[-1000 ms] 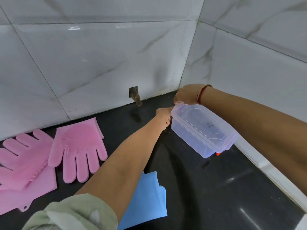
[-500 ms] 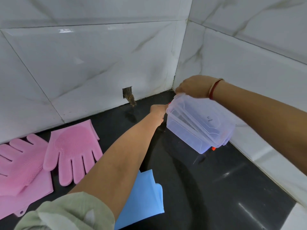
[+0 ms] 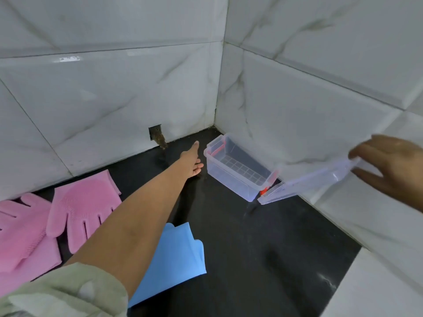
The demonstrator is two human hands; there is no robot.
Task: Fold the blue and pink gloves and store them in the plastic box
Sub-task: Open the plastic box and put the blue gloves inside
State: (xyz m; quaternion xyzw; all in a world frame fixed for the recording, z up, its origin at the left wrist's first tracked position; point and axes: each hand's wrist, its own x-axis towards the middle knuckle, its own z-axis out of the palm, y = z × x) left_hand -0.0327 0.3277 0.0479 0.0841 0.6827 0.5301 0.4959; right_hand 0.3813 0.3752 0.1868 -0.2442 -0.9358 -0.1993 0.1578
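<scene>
The clear plastic box [image 3: 231, 179] stands open and empty on the black counter near the wall corner, with red latches at its ends. Its clear lid [image 3: 306, 181] leans tilted against the right wall, its lower end on the counter by the box. My right hand [image 3: 393, 165] touches the lid's upper end with fingers spread. Just left of the box, my left hand [image 3: 192, 161] is stretched out open and holds nothing. Two pink gloves [image 3: 80, 207] lie flat at the left. A blue glove [image 3: 174, 259] lies partly under my left forearm.
White marble-look tiled walls close the counter at the back and right. A small hole with a brown stub [image 3: 158, 137] sits low in the back wall. A white tiled ledge [image 3: 377, 282] borders the black counter [image 3: 263, 248] at the right.
The lid has come off the box and moved right to the wall in my right hand. The box is back down on the counter, open. My left hand let go of it.
</scene>
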